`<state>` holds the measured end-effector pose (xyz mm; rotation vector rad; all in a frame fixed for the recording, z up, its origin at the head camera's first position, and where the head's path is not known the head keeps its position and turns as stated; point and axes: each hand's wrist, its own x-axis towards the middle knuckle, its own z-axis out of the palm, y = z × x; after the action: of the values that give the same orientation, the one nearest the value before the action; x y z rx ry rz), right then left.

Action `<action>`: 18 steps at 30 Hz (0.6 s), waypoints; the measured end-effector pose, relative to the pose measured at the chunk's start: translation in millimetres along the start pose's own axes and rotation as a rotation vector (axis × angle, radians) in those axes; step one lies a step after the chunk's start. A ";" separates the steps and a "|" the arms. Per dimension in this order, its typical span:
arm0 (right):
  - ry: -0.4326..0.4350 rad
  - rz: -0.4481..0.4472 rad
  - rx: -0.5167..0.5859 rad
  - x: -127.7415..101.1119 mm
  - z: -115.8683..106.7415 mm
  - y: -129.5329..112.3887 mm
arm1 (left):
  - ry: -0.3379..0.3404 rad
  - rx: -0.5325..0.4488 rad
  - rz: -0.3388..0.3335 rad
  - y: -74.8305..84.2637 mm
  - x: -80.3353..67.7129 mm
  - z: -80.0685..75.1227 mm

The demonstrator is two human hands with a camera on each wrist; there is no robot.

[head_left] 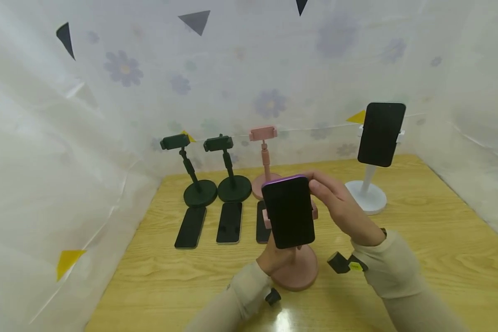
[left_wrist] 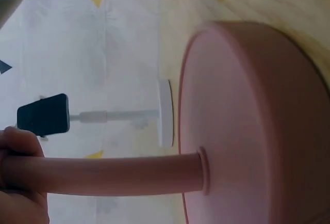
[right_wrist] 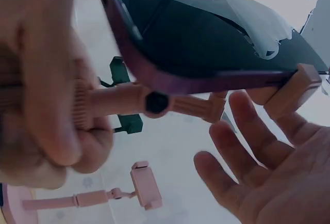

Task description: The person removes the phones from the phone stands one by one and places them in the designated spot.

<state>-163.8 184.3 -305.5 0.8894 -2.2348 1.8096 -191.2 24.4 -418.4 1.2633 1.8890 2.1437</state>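
A pink phone stand [head_left: 297,275] stands at the front, with a purple-edged smartphone [head_left: 288,212] upright in its clamp. My left hand [head_left: 275,256] grips the stand's pole below the clamp; the phone partly hides this hand from above. In the left wrist view the fingers [left_wrist: 20,141] curl round the pole over the round base. At the phone's upper right side is my right hand [head_left: 342,205], thumb beside the edge and some fingers behind. The right wrist view shows its fingers [right_wrist: 224,144] loosely extended near the clamp's back.
Two dark green stands [head_left: 200,193] [head_left: 234,188] and another pink stand [head_left: 265,157] line the back, clamps bare. Phones lie before them: one left [head_left: 191,227], one middle [head_left: 229,222], one partly hidden [head_left: 262,222]. A white stand [head_left: 367,200] at right holds a phone [head_left: 382,133].
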 end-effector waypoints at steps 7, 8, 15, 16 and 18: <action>-0.332 0.065 0.112 32.3 -5.5 -14.4 | 0.040 0.263 -0.067 -20.1 -15.5 -0.9; -0.379 0.068 0.124 36.7 -5.0 -16.9 | 0.045 0.266 -0.050 -21.1 -15.2 0.1; -0.614 0.095 0.449 53.3 1.1 -24.3 | 0.067 0.242 -0.045 -21.0 -17.6 2.5; -0.627 0.102 0.512 53.7 1.9 -23.5 | 0.069 0.248 -0.045 -20.8 -18.1 2.8; -0.631 0.103 0.601 53.5 4.0 -21.8 | 0.071 0.257 -0.039 -20.1 -18.6 3.0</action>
<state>-195.3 159.2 -263.9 1.6734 -2.0552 2.6020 -186.6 22.9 -445.5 1.1879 2.2581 2.0028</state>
